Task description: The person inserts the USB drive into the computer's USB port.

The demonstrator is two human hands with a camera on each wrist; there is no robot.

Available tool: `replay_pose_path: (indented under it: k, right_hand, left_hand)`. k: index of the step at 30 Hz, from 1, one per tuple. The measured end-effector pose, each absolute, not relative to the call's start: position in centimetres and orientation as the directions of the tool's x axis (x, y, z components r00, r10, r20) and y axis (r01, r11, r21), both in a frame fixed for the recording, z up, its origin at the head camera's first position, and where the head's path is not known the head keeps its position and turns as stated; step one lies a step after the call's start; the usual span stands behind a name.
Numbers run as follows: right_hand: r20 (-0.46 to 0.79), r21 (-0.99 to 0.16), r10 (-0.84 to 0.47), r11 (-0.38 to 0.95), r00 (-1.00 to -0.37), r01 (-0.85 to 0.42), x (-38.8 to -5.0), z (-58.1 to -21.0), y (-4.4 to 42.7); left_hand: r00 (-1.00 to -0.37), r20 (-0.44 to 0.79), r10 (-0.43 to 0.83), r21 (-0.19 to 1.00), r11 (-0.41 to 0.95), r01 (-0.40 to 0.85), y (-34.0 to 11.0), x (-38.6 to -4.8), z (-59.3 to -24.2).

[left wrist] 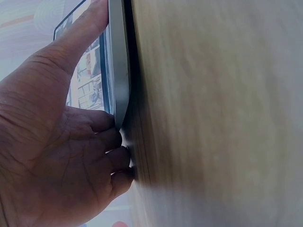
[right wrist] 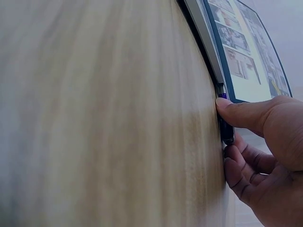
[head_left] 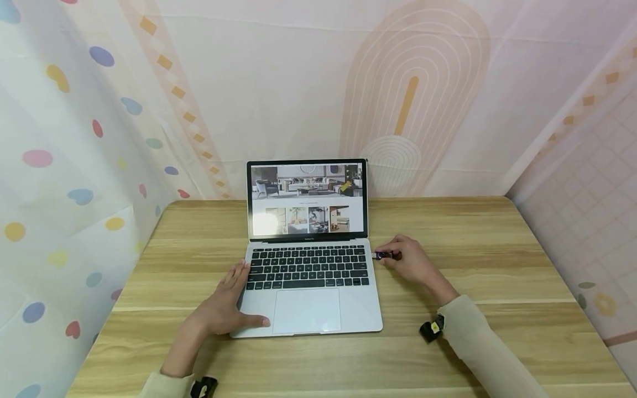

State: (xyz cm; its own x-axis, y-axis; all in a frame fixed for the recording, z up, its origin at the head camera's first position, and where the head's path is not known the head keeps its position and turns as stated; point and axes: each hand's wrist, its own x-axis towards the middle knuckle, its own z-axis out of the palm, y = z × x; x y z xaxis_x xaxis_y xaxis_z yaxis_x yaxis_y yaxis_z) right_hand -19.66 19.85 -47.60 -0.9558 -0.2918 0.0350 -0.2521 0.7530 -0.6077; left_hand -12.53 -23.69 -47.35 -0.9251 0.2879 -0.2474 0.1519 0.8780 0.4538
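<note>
A silver laptop (head_left: 307,312) stands unfolded on the wooden table, its screen lit with a page of furniture pictures. My left hand (head_left: 224,307) rests on its left side: the thumb lies on the palm rest and the fingers touch the left edge, seen also in the left wrist view. At the right edge, my right hand (head_left: 408,260) pinches a dark purple USB flash drive (head_left: 383,255) between thumb and fingers. The drive's metal plug points at the laptop's side and meets its edge; how far it sits in the port I cannot tell.
The wooden table (head_left: 463,226) extends on both sides of the laptop. Behind it hangs a patterned cloth (head_left: 298,99), with a dotted cloth (head_left: 64,221) at the left. A black wrist camera (head_left: 431,329) sits by the right sleeve.
</note>
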Motion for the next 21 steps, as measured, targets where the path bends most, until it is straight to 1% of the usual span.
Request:
replay_pose_path:
  k: [21]
  right_hand:
    - [0.011,-0.608,-0.323,0.749,-0.946,-0.263,-19.95,-47.65,20.06]
  left_hand:
    - [-0.923,-0.257,0.286,0.453,0.879,0.147,-23.66,-12.52,-47.27]
